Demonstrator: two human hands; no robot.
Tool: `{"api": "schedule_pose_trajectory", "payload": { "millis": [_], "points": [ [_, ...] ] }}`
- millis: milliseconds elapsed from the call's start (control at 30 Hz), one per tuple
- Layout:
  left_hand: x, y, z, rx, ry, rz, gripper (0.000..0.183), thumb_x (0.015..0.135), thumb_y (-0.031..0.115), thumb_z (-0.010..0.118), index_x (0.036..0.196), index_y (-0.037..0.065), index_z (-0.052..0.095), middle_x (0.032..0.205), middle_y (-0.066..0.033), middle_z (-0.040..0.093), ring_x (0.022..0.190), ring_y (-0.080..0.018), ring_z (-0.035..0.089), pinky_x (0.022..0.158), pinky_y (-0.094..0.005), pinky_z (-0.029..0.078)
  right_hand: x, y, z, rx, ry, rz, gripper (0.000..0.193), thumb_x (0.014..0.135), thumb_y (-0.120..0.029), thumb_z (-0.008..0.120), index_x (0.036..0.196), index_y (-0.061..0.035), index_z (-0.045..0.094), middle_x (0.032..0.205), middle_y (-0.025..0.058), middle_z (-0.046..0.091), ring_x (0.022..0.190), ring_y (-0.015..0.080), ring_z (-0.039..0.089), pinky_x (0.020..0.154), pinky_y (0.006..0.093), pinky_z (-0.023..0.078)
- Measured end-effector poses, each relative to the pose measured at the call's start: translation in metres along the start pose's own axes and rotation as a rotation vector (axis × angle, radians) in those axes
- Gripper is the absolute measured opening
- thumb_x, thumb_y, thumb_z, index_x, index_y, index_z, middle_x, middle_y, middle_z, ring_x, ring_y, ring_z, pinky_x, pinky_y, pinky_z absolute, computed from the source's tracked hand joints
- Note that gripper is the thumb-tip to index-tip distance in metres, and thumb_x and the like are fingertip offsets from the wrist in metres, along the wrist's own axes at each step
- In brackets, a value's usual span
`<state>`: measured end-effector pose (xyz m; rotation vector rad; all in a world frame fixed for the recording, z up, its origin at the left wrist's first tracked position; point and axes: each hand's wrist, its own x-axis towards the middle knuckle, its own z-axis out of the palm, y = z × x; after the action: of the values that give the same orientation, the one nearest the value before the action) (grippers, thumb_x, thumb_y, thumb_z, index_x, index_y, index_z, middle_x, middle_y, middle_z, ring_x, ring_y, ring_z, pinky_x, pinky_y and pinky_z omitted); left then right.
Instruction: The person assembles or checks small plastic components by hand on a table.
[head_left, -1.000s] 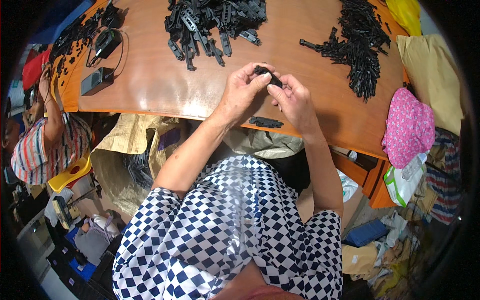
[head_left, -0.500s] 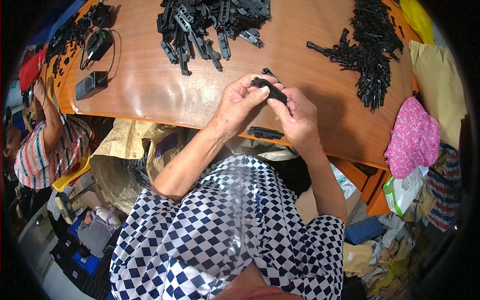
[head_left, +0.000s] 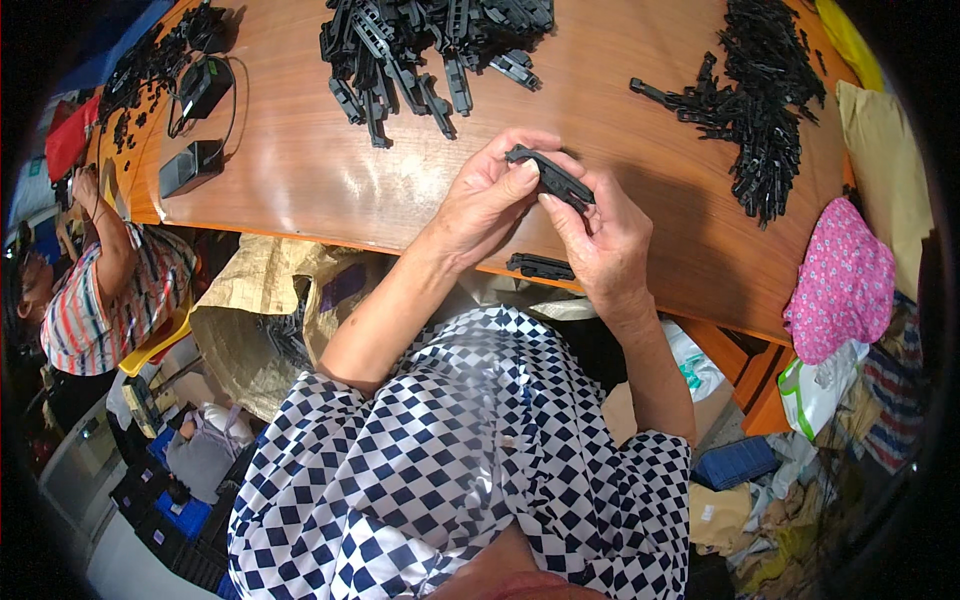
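Between my two hands, above the table's near part, is a long narrow black plastic part (head_left: 556, 183). My left hand (head_left: 492, 192) pinches its left end with the thumb on top. At its lower right end, my right hand (head_left: 612, 235) grips it between thumb and fingers. The part tilts down toward the right. Another black plastic piece (head_left: 540, 266) lies by the table's near edge, below my hands. Farther off is a heap of larger black plastic parts (head_left: 400, 65). To the right sits a pile of slimmer black parts (head_left: 765, 120).
The brown wooden table (head_left: 300, 150) carries two black boxes (head_left: 192, 167) with a cable at left. An open woven sack (head_left: 245, 330) with dark parts stands below the edge. A pink flowered cloth (head_left: 842, 280) hangs at right. Another person in a striped shirt (head_left: 115, 300) sits at far left.
The view has shifted slightly. Both hands still hold the black part, which has turned a little and shows more of its face.
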<state>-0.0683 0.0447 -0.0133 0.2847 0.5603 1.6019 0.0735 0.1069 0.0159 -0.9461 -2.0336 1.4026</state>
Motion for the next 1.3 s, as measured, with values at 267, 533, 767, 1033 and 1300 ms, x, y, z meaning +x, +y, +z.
{"api": "schedule_pose_trajectory", "payload": {
  "millis": [267,533,767,1033,1300],
  "points": [
    [0.007,-0.001,-0.015,0.069,-0.106,0.047,0.026,0.092,0.018,0.06,0.113,0.003,0.056,0.112,-0.0148,0.063,0.102,-0.0205,0.061,0.091,-0.0344,0.05,-0.001,0.005,0.009,0.211,-0.002,0.054,0.028,0.084,0.002,0.067,0.108,0.006,0.054,0.105,0.0092,0.06,0.09,0.0105,0.061,0.078,0.0234,0.056],
    [0.005,-0.002,0.003,0.135,-0.062,0.018,0.038,0.092,0.026,0.061,0.12,0.003,0.052,0.117,-0.0175,0.061,0.109,-0.0257,0.059,0.098,-0.0392,0.046,0.004,0.002,0.002,-0.071,0.142,-0.158,0.022,0.084,-0.01,0.07,0.101,0.0007,0.06,0.079,0.0096,0.066,0.071,0.0153,0.065,0.059,0.0288,0.051],
    [0.01,0.001,0.008,0.207,0.087,-0.013,0.026,0.093,0.018,0.059,0.112,0.002,0.056,0.109,-0.0164,0.064,0.097,-0.0219,0.063,0.089,-0.0342,0.051,0.003,0.008,-0.012,0.504,-0.12,0.246,0.018,0.094,-0.02,0.059,0.091,-0.0027,0.063,0.067,-0.0009,0.056,0.052,0.0028,0.047,0.047,0.018,0.038],
    [0.01,-0.002,0.015,0.219,0.116,-0.078,0.021,0.094,0.023,0.058,0.102,0.003,0.06,0.09,-0.0059,0.065,0.08,-0.013,0.063,0.074,-0.027,0.052,-0.004,0.001,-0.021,0.905,-0.213,0.544,0.039,0.096,-0.039,0.05,0.098,-0.0012,0.059,0.067,0.0015,0.055,0.051,0.0066,0.046,0.042,0.0188,0.033],
    [0.003,-0.007,0.01,0.226,0.124,-0.09,0.024,0.094,0.027,0.058,0.104,0.005,0.06,0.094,-0.0031,0.065,0.083,-0.0108,0.062,0.074,-0.023,0.05,-0.008,0.004,-0.023,0.985,-0.276,0.568,0.042,0.095,-0.044,0.051,0.09,-0.0034,0.058,0.063,0.0024,0.054,0.048,0.0071,0.045,0.042,0.0183,0.033]
  ]
}}
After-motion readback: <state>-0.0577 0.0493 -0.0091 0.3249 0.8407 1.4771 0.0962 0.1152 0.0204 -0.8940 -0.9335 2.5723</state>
